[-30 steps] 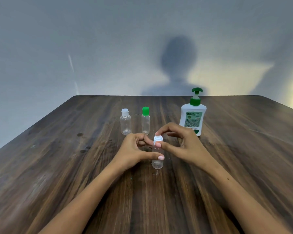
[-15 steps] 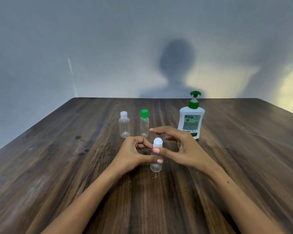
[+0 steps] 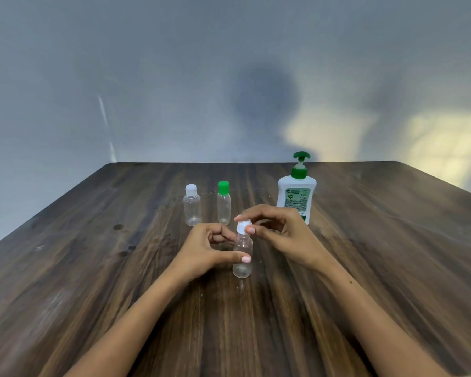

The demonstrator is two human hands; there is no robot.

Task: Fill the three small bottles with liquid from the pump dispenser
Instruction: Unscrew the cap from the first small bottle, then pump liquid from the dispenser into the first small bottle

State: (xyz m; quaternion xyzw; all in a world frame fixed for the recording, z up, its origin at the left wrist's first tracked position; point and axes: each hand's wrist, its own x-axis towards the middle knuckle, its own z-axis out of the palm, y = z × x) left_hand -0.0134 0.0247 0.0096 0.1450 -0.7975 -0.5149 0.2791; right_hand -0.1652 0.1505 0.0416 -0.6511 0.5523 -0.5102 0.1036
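A small clear bottle (image 3: 242, 257) with a white cap (image 3: 242, 227) stands on the wooden table (image 3: 93, 268) in front of me. My left hand (image 3: 204, 254) grips its body with thumb and fingers. My right hand (image 3: 280, 235) pinches the white cap between thumb and forefinger. Behind stand two more small clear bottles, one with a white cap (image 3: 192, 205) and one with a green cap (image 3: 223, 204). The white pump dispenser (image 3: 297, 191) with a green pump head stands at the back right, just behind my right hand.
A grey wall rises behind the table's far edge (image 3: 242, 162). The table's left edge (image 3: 44, 210) runs diagonally toward me.
My right hand went from pinching the cap to fingers spread off it, and now pinches the cap again. The left hand kept its grip on the bottle.
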